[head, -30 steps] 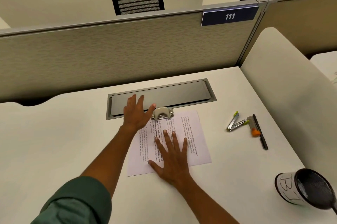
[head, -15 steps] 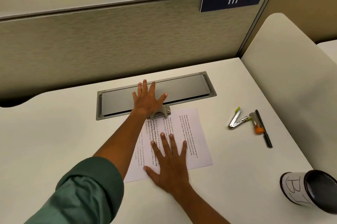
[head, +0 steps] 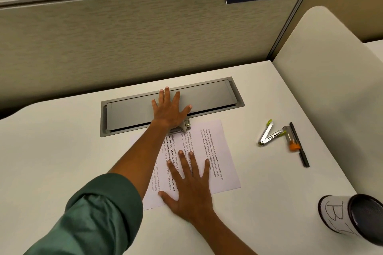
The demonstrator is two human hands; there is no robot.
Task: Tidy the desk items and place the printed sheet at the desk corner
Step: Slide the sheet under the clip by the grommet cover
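The printed sheet lay mid-bench, pinned flat under the right hand, fingers spread. It looked light and floppy, best slid by an edge. The left hand, released and flat, pressed a hole punch by the grey hatch. A stapler and pen lay toward the bench's right edge.

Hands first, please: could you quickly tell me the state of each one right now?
Left hand: open, fingers straight, pressing down on the hole punch.
Right hand: open, lying flat on the printed sheet.
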